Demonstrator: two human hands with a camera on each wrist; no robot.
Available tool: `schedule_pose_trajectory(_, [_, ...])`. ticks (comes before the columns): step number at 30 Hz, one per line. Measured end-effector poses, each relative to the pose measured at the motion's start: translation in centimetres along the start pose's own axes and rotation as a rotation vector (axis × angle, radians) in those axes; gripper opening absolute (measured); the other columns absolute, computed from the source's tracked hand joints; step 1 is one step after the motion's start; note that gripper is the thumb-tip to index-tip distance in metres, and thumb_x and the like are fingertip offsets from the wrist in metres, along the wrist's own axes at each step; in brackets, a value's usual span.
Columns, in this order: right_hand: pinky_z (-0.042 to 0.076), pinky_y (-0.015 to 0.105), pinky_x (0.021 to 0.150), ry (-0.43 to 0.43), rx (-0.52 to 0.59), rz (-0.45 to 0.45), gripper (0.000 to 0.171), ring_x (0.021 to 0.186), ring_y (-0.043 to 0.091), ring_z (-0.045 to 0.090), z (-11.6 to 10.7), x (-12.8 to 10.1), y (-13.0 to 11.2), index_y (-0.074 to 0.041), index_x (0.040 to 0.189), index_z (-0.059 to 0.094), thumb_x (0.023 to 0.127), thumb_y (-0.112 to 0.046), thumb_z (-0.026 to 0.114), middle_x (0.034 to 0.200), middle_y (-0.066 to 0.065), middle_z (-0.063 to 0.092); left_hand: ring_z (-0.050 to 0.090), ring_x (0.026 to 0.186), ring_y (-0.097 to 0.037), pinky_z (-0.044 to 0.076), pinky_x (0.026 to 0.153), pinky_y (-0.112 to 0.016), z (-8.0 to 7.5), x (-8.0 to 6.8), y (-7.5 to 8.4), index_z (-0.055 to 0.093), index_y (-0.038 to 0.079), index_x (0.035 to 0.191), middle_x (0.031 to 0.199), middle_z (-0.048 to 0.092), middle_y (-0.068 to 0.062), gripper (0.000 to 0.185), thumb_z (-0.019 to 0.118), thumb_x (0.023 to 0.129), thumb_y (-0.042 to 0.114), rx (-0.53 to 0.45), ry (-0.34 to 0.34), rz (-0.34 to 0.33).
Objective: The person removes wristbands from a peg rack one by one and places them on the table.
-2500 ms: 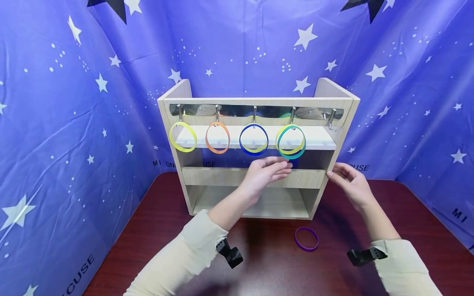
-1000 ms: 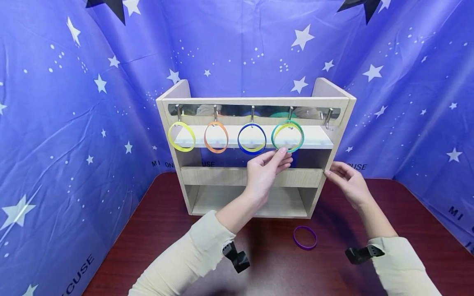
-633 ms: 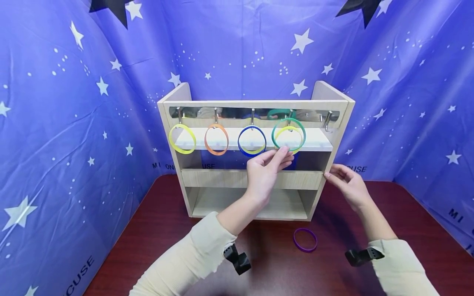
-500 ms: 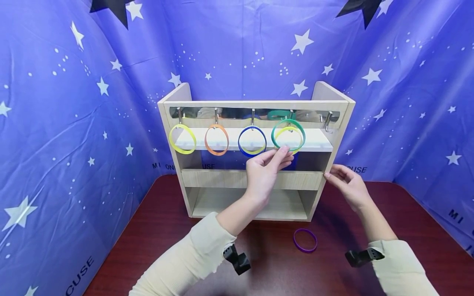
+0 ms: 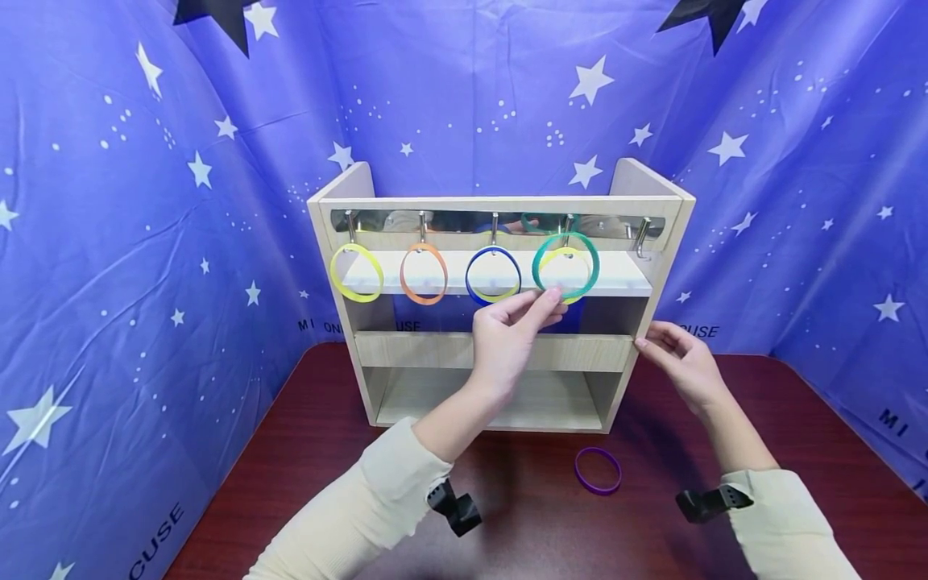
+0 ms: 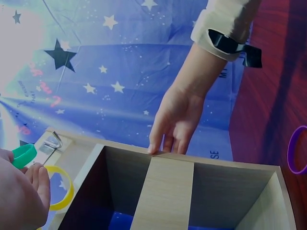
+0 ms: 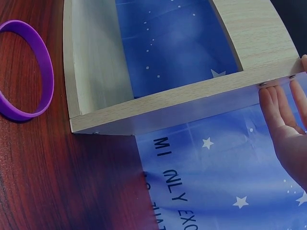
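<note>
A wooden rack carries a row of metal hooks. Yellow, orange and blue rings hang from the first three. On the fourth hook hangs a green ring with a yellow one behind it. My left hand pinches the bottom of the green ring. My right hand rests straight fingertips on the rack's right edge. A purple ring lies flat on the table in front of the rack.
The rightmost hook is bare. The rack stands on a dark red table, close against a blue star-printed backdrop that wraps round the sides. The rack's lower shelf holds nothing.
My left hand rose from below the green ring and took its bottom edge, lifting it slightly on the hook. In the last half second it barely shifted. My right hand stayed.
</note>
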State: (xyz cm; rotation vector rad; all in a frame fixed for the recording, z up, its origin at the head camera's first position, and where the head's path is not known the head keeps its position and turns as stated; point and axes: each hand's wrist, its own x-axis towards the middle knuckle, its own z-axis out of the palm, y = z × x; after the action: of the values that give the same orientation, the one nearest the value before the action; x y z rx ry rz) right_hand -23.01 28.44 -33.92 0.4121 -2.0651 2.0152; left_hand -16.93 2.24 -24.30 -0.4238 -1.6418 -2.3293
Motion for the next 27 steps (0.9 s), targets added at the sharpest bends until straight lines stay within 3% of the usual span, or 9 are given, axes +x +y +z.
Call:
schedule_pose_trajectory(8, [0.049,0.001,0.078,0.004,-0.033,0.012,0.029,0.087,-0.009,0.059,-0.1,-0.1,0.1,-0.029,0.101,0.062,0.089,-0.002,0.063,0.093,-0.020,0.062,0.074,0.077,-0.017,0.061,0.085,-0.030,-0.4,-0.2,-0.1,0.072,-0.005,0.104,0.093,0.071,-0.030,0.023,0.071,0.086,0.011,0.049,-0.022,0.007])
schedule_pose_trajectory(22, [0.049,0.002,0.078,-0.006,-0.016,0.007,0.029,0.087,-0.009,0.059,0.0,0.0,0.0,-0.028,0.100,0.063,0.089,-0.001,0.063,0.093,-0.019,0.063,0.072,0.071,-0.012,0.062,0.083,-0.032,-1.0,-1.0,-1.0,0.070,-0.006,0.105,0.101,0.069,-0.030,0.023,0.070,0.087,0.008,0.046,-0.084,-0.052])
schedule_pose_trajectory(27, [0.049,0.002,0.078,-0.003,-0.021,0.010,0.029,0.087,-0.009,0.059,-0.1,0.0,0.0,-0.028,0.100,0.062,0.090,-0.001,0.062,0.093,-0.019,0.062,0.072,0.070,-0.011,0.062,0.081,-0.032,-1.2,-1.4,-1.6,0.071,-0.007,0.104,0.100,0.069,-0.030,0.023,0.070,0.086,0.008,0.064,-0.087,-0.100])
